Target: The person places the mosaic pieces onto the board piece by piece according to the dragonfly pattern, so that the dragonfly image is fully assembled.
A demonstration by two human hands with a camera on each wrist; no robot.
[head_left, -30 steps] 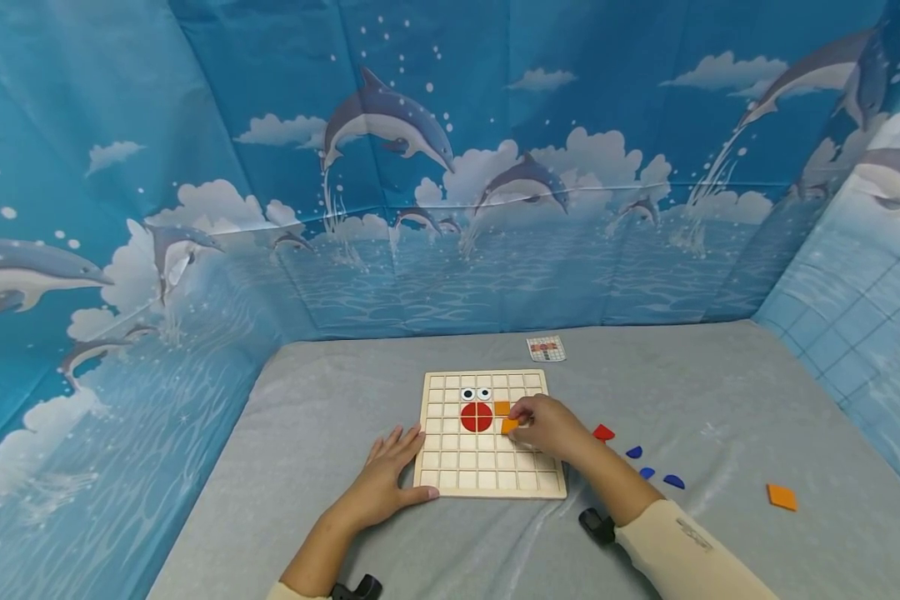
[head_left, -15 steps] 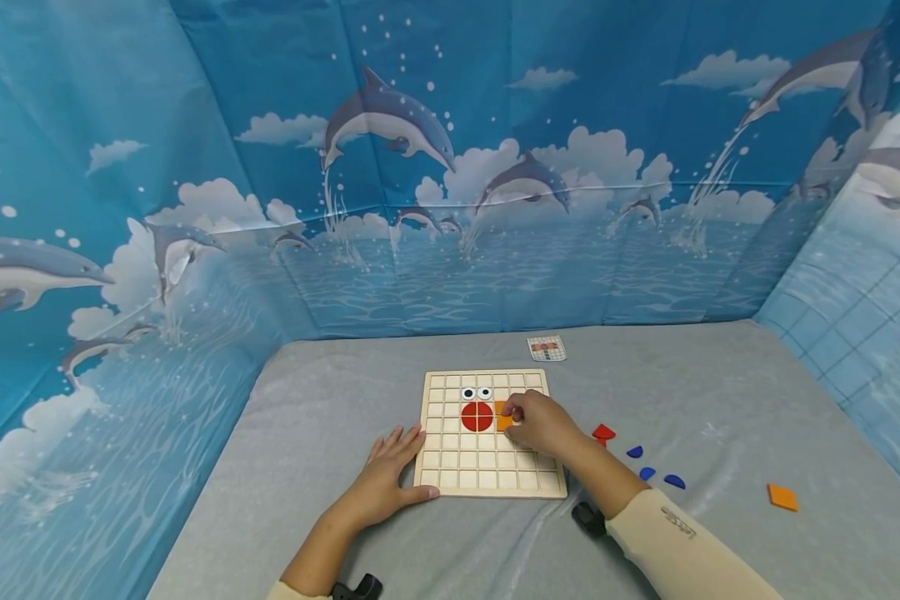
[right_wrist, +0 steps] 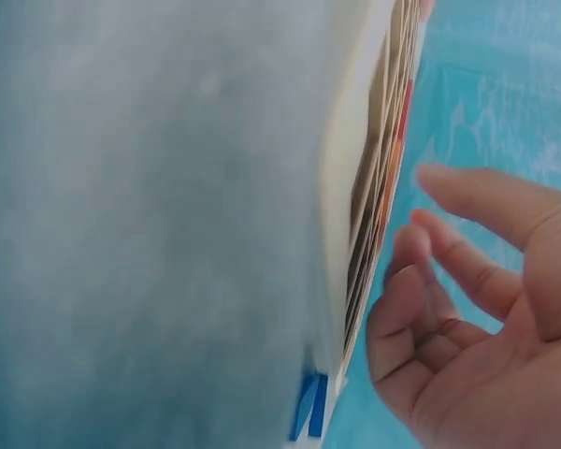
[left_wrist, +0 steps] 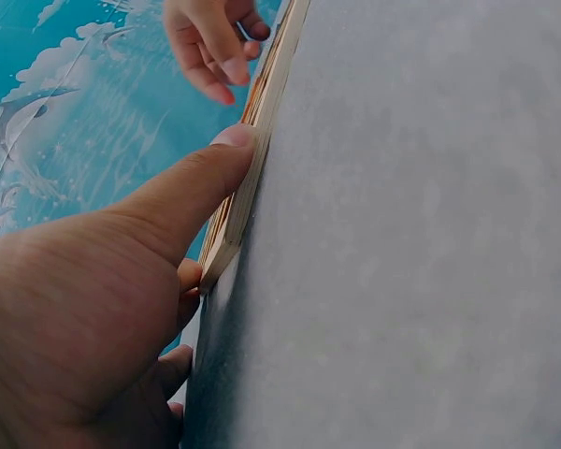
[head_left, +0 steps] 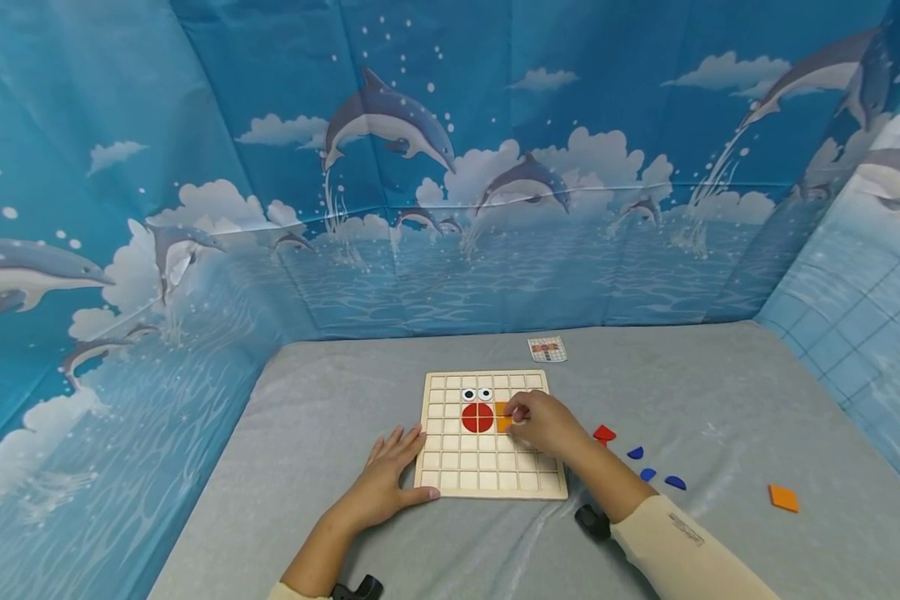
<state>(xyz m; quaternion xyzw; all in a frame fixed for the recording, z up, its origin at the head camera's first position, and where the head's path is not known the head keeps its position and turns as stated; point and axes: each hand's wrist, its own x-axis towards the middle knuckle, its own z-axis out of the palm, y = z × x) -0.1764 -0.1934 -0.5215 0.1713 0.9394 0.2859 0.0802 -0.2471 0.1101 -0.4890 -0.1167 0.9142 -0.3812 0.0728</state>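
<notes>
A square wooden grid board (head_left: 450, 467) lies on the grey cloth. Two round eye pieces (head_left: 477, 394) and a red disc made of quarter pieces (head_left: 477, 417) are set in its cells, with orange square tiles (head_left: 503, 424) to the right of the disc. My left hand (head_left: 382, 479) rests at the board's near left corner, thumb against the near edge and fingers straight along the left side. Above the orange tiles is my right hand (head_left: 546, 423), which partly covers them. In the right wrist view its fingers are loosely bent, with nothing between thumb and forefinger.
Red pieces (head_left: 604, 432) and blue half-round pieces (head_left: 675, 482) lie right of the board, beside the right forearm. Farther right is another orange square (head_left: 783, 498). A small pattern card (head_left: 547, 349) lies behind the board. A dolphin-print curtain (head_left: 450, 275) stands at the back.
The lower orange tile, pinched at an angle by my right hand a second ago, moved left and now lies in line under the upper one. The left hand has stayed put.
</notes>
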